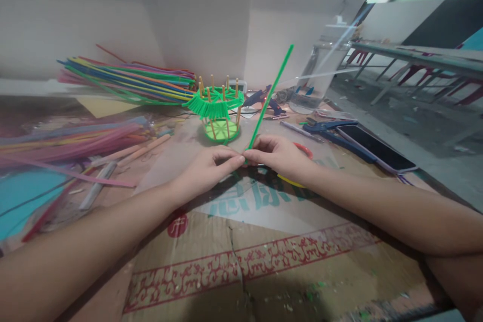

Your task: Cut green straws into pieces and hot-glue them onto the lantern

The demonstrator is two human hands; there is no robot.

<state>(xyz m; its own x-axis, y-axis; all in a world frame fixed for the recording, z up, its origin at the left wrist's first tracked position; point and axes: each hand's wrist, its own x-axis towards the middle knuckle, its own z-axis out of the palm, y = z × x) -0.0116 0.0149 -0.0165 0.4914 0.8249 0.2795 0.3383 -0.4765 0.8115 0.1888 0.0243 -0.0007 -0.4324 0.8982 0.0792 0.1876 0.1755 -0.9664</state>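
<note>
A green pipe cleaner (272, 91) slants up to the right from between my two hands, its lower end at the fingertips. My right hand (277, 155) pinches it near that end. My left hand (215, 163) meets it there, thumb and fingers pressed together at the same spot; the short lower end is mostly hidden. Just behind my hands stands a small round structure (217, 109) of upright wooden sticks, with a green pipe-cleaner fringe around its upper part and a green disc as its base. Scissors with red and yellow handles (304, 150) lie partly under my right hand.
A bundle of coloured pipe cleaners (139, 80) lies at the back left, with more pink and blue ones (83, 143) nearer. A glue gun (266, 99), blue-handled pliers (335, 136) and a phone (377, 148) sit to the right. A clear container (319, 78) stands behind.
</note>
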